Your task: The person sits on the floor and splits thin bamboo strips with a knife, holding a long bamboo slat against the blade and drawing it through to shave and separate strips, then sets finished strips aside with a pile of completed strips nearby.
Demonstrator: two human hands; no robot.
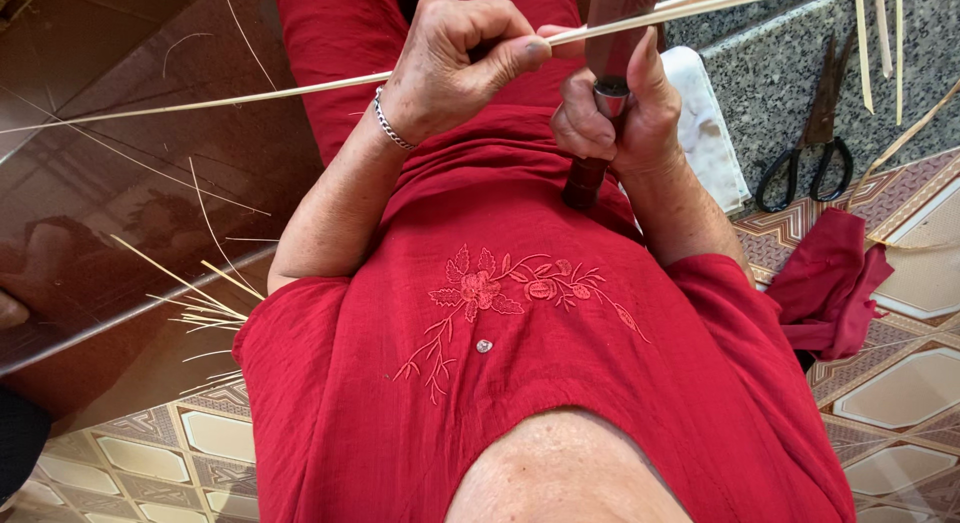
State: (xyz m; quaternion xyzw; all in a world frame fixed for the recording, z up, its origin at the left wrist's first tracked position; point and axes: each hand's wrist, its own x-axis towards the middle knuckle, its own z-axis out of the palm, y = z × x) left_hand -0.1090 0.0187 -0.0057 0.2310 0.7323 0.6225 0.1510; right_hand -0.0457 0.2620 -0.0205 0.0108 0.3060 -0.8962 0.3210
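Shaving a long bamboo strip (300, 88) thin looks like the step in hand: our left hand (450, 68) pinches it in a closed grip across our red lap, while our right hand (615, 108) clenches a dark-handled knife (590, 148) against it. Next, we judge, calls for a steady pull of strip along blade, thumb kept clear.

Both arms come up from the red sleeves and meet in front of the body. The left hand (455, 68) is curled into a loose fist. Its thumb lies flat across the top, pressing toward the bent pointer finger. A thin silver band sits on the left wrist. The right hand (610, 108) is just beside the left fingers, nearly touching the left thumb tip. Its fingers are curled in tight, and its thumb points straight up. The right forearm slants down and away.
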